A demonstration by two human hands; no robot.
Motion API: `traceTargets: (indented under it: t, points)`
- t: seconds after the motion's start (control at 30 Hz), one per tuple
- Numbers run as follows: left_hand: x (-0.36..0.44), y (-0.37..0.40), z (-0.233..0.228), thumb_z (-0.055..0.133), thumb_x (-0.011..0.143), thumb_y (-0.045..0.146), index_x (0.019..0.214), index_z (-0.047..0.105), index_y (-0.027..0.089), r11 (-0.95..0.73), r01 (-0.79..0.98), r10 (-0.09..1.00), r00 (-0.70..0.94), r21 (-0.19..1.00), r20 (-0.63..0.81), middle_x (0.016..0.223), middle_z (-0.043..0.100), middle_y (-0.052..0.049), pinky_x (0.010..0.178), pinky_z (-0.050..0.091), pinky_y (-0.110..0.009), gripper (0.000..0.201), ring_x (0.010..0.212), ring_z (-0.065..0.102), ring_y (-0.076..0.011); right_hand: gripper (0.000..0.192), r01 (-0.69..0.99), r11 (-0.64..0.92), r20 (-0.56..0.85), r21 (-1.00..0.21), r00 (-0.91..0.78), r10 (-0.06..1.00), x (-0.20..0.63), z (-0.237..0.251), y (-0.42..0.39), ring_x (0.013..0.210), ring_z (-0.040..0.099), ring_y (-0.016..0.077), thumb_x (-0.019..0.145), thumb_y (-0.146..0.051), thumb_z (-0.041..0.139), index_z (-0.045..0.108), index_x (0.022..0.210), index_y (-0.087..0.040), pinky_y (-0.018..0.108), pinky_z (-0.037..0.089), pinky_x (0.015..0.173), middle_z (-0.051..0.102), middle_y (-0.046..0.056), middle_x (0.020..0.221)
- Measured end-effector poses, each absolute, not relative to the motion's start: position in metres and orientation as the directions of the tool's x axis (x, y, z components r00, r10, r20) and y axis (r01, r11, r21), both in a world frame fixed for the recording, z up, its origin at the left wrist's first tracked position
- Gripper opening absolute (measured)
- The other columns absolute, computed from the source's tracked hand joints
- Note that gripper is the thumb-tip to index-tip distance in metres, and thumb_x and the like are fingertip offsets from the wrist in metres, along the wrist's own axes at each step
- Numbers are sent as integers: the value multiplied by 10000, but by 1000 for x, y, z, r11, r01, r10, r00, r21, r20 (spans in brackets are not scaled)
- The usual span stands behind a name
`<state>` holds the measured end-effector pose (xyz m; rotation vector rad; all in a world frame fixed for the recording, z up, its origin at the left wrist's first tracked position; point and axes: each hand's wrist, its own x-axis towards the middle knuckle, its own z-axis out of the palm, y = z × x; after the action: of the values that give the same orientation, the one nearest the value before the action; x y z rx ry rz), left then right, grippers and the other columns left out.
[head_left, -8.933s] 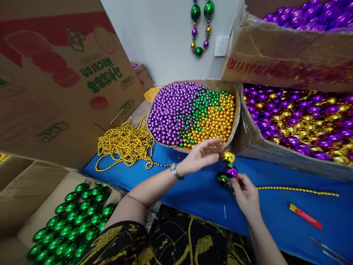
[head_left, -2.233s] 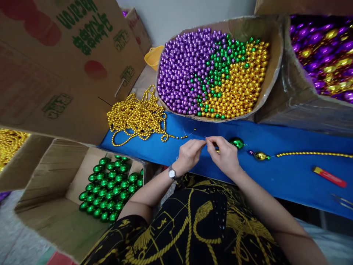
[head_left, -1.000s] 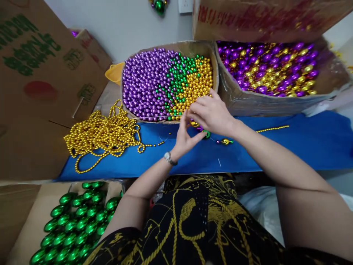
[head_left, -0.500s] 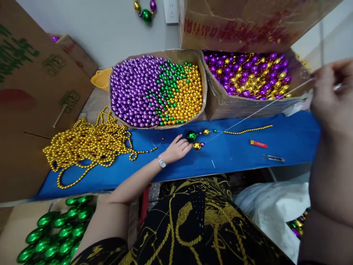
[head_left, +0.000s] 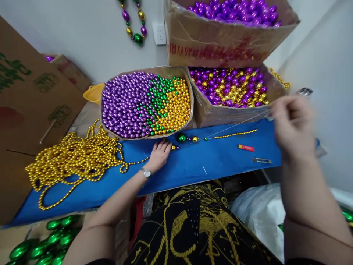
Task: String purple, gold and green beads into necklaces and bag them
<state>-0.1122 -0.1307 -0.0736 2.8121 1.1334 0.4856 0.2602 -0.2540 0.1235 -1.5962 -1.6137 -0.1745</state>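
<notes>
My left hand (head_left: 160, 154), with a watch at the wrist, rests on the blue cloth with its fingers bent over a beaded string; a gold bead (head_left: 173, 147) and a small purple one peek out beside the fingertips. My right hand (head_left: 293, 123), raised at the right and smeared by motion, pinches the far end of a thin white thread (head_left: 234, 125), which slants down towards the beads. A large green bead (head_left: 182, 138), a gold bead (head_left: 195, 138) and a strand of small gold beads (head_left: 235, 134) lie just beyond my left hand.
A box of small purple, green and gold beads (head_left: 102, 110) stands behind, with a purple-and-gold bead box (head_left: 228, 114) beside it. Gold bead chains (head_left: 74, 156) heap up at left. A red lighter (head_left: 246, 148) and thread snips (head_left: 260, 160) lie at right.
My view has tilted upward and shifted right. My left hand has drawn the gold and purple beads leftward, away from the green bead. My right hand has come lower, still with the thread.
</notes>
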Motion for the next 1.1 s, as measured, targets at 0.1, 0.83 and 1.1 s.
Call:
traceTargets:
  t: [0.1,0.83,1.1]
  points:
    - [-91,-159,-37,525,925,292,1202,647,188,-666,501,739,548,553,393,1095,678,-138,932,498,-425,320,1035,613,-248,205,846,253,585,-470,84,806,202,87,-243,726,558,125,962,-335,497,607,859,-195,288,445,739,615,14,791]
    - [-87,-230,-32,633,889,276,1019,740,178,-312,63,887,378,948,267,987,732,-81,857,522,-292,195,908,632,-143,171,578,646,431,-498,-482,763,111,-39,-241,744,688,135,950,-276,527,668,1028,-218,239,525,690,725,23,880]
    - [-323,-301,-62,332,1000,368,1161,601,149,568,554,698,-717,608,2,1037,676,-92,788,505,-268,383,881,628,-143,403,727,356,242,-587,-262,934,119,-59,-235,781,736,242,934,-405,517,579,1328,-346,360,559,595,761,45,923]
